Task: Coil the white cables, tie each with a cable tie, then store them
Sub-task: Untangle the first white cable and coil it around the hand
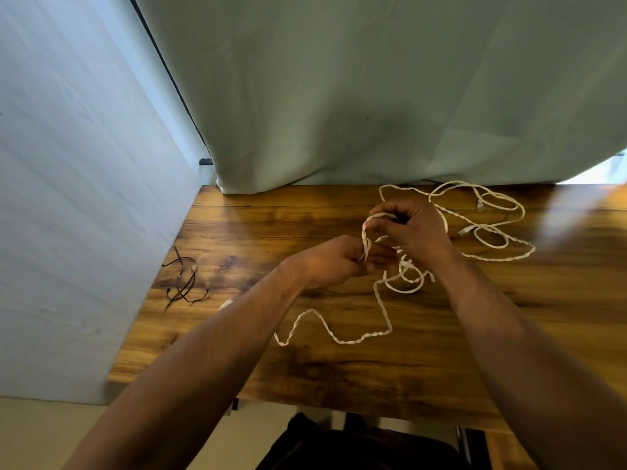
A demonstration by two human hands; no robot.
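Note:
A white twisted cable (383, 310) snakes loosely over the wooden table (258, 225). My left hand (334, 262) pinches a short loop of it just above the tabletop. My right hand (409, 228) grips the top of the same loop, a little farther back. A small coil (409, 283) hangs below my right hand. More white cable (492, 215) lies in loose loops at the back right, with connector ends showing. A small white piece (225, 304) peeks out beside my left forearm.
Black cable ties (185, 283) lie in a small tangle near the table's left edge. A pale green curtain (373, 96) hangs behind the table's back edge. A light wall (68, 198) borders the left side. The near edge runs across below my forearms.

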